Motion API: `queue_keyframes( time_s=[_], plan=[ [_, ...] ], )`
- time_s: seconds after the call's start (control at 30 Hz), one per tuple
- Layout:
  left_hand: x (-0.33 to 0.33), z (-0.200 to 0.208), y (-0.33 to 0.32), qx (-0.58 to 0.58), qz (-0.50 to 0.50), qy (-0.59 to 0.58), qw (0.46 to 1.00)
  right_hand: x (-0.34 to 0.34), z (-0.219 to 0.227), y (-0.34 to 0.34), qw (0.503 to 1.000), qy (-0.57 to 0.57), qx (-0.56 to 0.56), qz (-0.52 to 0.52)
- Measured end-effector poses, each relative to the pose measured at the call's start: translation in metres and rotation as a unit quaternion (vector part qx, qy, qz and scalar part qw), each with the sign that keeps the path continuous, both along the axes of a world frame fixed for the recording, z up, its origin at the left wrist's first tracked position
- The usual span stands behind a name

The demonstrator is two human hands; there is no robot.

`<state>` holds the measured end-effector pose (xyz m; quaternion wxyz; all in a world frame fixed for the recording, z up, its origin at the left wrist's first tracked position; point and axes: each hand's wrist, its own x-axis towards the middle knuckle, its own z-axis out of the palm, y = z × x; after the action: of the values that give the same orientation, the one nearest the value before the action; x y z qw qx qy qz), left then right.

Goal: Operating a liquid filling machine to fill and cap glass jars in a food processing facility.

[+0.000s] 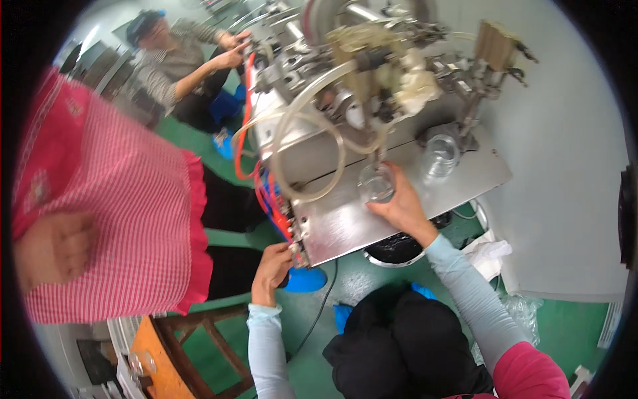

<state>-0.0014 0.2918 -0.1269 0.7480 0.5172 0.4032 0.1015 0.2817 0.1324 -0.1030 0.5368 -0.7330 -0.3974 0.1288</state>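
Note:
My right hand (401,207) grips a clear glass jar (377,183) standing on the steel machine table (345,223), under a nozzle fed by clear hoses (312,100). My left hand (272,266) is closed at the table's near left corner, by the red and blue hoses (272,199); what it grips is hidden. A second clear jar (439,156) stands farther right on the table, untouched.
A person in a pink-striped apron (119,206) stands close on my left. Another person (179,66) sits at the machine's far side, hands on it. A wooden stool (199,339) is at lower left; a black round container (399,249) sits under the table on the green floor.

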Motion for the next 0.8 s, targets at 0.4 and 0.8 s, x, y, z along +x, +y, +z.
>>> queue_keyframes(
  time_s=[0.4,0.8],
  plan=[
    [-0.01,-0.019,0.005,-0.076,0.041,-0.083,0.993,-0.002,0.008,-0.002,1.0,0.019,-0.013,0.011],
    [-0.015,-0.029,0.003,-0.062,0.059,-0.112,0.99,-0.006,0.011,-0.002,0.999,0.033,-0.022,0.007]
  ],
)
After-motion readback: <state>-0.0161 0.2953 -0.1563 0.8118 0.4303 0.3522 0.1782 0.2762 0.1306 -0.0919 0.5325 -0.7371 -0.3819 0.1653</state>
